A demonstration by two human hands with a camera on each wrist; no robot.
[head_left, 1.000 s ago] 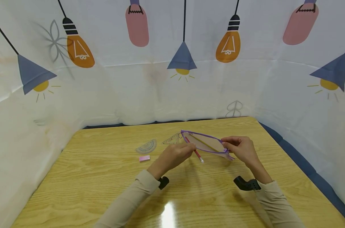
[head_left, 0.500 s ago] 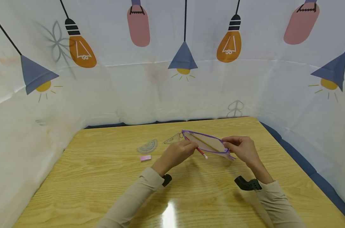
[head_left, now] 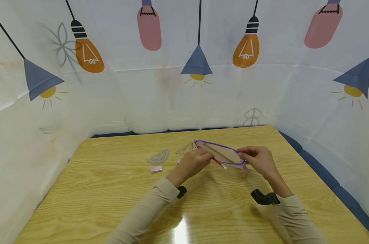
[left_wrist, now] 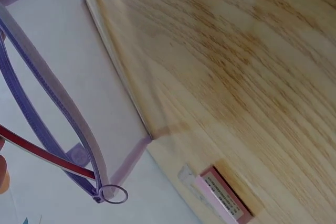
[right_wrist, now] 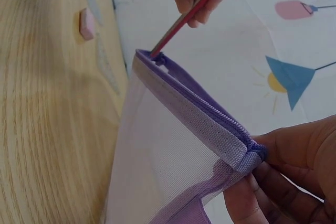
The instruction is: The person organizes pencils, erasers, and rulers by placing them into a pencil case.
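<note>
A mesh zip pouch with purple edging (right_wrist: pixel 163 145) hangs above the table with its mouth unzipped. At the near end of its zip, my right hand (head_left: pixel 259 161) pinches the purple trim between thumb and fingers. My left hand (head_left: pixel 194 164) grips a red pencil (head_left: pixel 218 162) with a white eraser end. The head view has that eraser end sticking out to the right of the hand. In the right wrist view the pencil's other end (right_wrist: pixel 167 39) reaches into the far corner of the pouch mouth. A yellow pencil (head_left: pixel 219 153) lies slantwise in the pouch.
On the wooden table (head_left: pixel 111 189) left of the hands lie a clear protractor (head_left: pixel 158 157), a pink eraser (head_left: pixel 156 169) and a clear set square (head_left: pixel 185 148). A second pink block (head_left: pixel 178 161) is mostly behind my left hand. A printed curtain (head_left: pixel 142 101) surrounds the table.
My left hand has shifted slightly right with the red pencil, whose eraser end moves right and a little up. A second pink block shows beside that hand. The right hand holds its place.
</note>
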